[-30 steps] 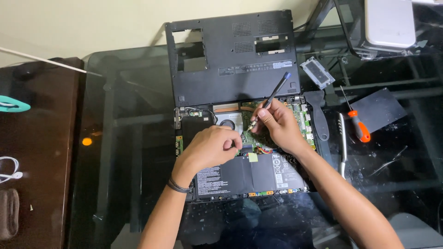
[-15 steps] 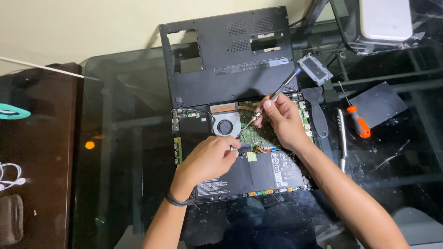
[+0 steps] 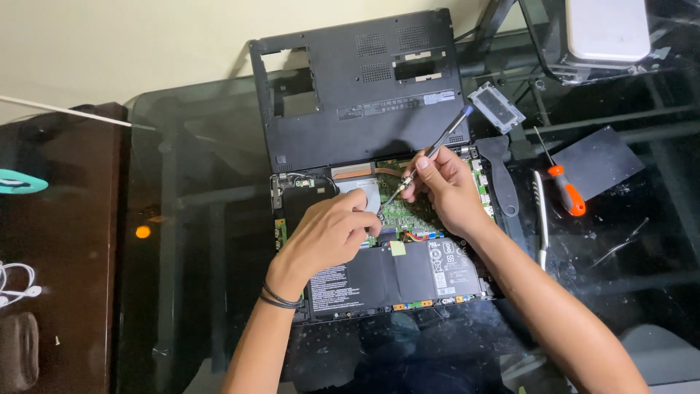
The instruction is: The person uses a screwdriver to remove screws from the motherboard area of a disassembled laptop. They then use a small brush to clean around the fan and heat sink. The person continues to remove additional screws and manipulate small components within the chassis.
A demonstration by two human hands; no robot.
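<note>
I work over an opened laptop lying on a glass desk. My right hand is closed around a screwdriver with a blue end; its shaft slants down to the left, and the tip sits on the laptop's board just beside the fan housing. My left hand rests on the laptop's inner parts, fingers curled and pressed down near the screwdriver tip; I cannot tell whether it pinches anything. The black battery fills the laptop's near edge, just below both hands.

The removed bottom cover lies flat at the laptop's far edge, touching it. To the right of the laptop lie a black pry tool, a slim metal tool and a small orange-handled screwdriver, close together. A small grey rectangular part sits beyond the laptop's right far corner, and a dark flat plate lies further right. A white box stands well beyond that. Left of the laptop, well apart, white earphones lie on a dark wooden surface.
</note>
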